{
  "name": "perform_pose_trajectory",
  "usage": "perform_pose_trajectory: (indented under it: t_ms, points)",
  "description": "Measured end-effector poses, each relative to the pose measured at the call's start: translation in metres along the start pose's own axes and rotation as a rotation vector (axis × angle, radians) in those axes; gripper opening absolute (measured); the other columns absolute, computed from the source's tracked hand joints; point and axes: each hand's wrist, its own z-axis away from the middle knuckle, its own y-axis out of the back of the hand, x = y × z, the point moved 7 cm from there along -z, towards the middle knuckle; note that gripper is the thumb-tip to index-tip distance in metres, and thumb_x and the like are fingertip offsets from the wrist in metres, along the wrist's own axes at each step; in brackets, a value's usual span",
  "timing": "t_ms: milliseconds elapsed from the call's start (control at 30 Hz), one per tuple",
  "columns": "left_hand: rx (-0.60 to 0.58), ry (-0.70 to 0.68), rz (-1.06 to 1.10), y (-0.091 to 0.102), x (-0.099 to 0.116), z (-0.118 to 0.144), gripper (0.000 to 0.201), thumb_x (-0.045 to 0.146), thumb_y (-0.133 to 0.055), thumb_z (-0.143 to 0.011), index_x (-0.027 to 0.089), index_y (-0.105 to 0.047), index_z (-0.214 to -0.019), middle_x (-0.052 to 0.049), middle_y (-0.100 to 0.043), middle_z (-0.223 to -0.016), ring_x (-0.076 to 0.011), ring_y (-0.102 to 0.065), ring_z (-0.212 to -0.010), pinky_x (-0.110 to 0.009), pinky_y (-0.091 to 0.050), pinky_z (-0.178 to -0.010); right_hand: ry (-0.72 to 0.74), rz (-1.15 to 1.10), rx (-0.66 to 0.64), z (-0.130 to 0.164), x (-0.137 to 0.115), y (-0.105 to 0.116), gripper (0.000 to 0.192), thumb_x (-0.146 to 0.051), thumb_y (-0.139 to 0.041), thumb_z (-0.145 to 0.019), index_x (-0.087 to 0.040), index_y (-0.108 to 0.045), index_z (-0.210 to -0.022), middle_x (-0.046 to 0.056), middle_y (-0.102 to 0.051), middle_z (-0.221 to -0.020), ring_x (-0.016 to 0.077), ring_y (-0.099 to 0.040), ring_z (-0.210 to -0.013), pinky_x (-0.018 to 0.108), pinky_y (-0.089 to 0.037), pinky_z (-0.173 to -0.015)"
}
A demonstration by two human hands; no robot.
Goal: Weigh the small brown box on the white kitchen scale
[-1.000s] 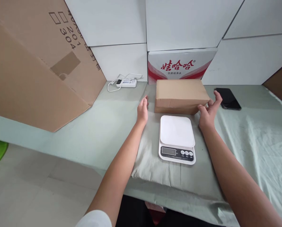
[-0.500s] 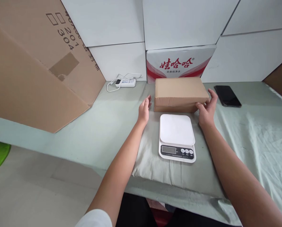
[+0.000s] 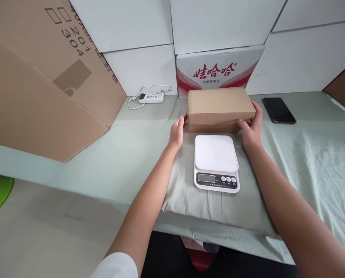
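Note:
A brown cardboard box (image 3: pixel 219 101) lies behind a white kitchen scale (image 3: pixel 216 162) on the cloth-covered table. My right hand (image 3: pixel 252 127) grips the box's right end, with the thumb on its front face and the fingers along its side. At the opposite end, my left hand (image 3: pixel 178 130) presses its fingers against the left side, partly hidden by the box edge. Nothing rests on the scale's flat plate, and its display looks blank.
Behind the box stands a white-and-red carton (image 3: pixel 215 69) with Chinese lettering. A black phone (image 3: pixel 279 110) lies to the right. On the left are a white power strip (image 3: pixel 151 97) with a cable and a large cardboard sheet (image 3: pixel 53 92).
My left hand has come in against the box's left side. My right fingers have closed onto its right end. The view has tipped slightly downward.

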Motion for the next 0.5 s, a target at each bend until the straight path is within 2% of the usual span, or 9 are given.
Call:
perform_pose_trajectory:
  t_ms: [167,367,500]
  points:
    - [-0.005,-0.025,-0.009,0.0004,0.0003,-0.0012,0.078,0.079,-0.039,-0.109,0.025,-0.067,-0.157,-0.009,-0.069,-0.168,-0.0329,-0.054,-0.167,-0.047,-0.046,-0.137,0.005,0.015,-0.023,-0.0015,0.0050,-0.0014,0.092,-0.057,-0.081,-0.077,-0.038,-0.047,-0.160,0.009,-0.066,-0.154,0.0432,-0.060,-0.153,0.065,-0.057,-0.125]
    - [-0.030,0.013,-0.043,-0.0008,-0.0049,-0.0054,0.071,0.071,-0.037,-0.112,0.024,-0.068,-0.156,-0.007,-0.068,-0.169,-0.0298,-0.054,-0.167,-0.043,-0.049,-0.134,0.003,0.040,-0.044,-0.0040,0.0084,-0.0016,0.096,-0.058,-0.080,-0.077,-0.037,-0.044,-0.163,0.009,-0.061,-0.163,0.0425,-0.055,-0.157,0.067,-0.051,-0.131]
    - [-0.038,0.017,-0.020,-0.0018,-0.0058,-0.0055,0.066,0.069,-0.038,-0.113,0.026,-0.072,-0.152,-0.006,-0.071,-0.165,-0.0305,-0.053,-0.168,-0.044,-0.048,-0.133,-0.023,0.039,-0.048,-0.0023,0.0031,-0.0030,0.093,-0.058,-0.081,-0.078,-0.038,-0.046,-0.162,0.008,-0.057,-0.169,0.0412,-0.051,-0.161,0.063,-0.050,-0.134]
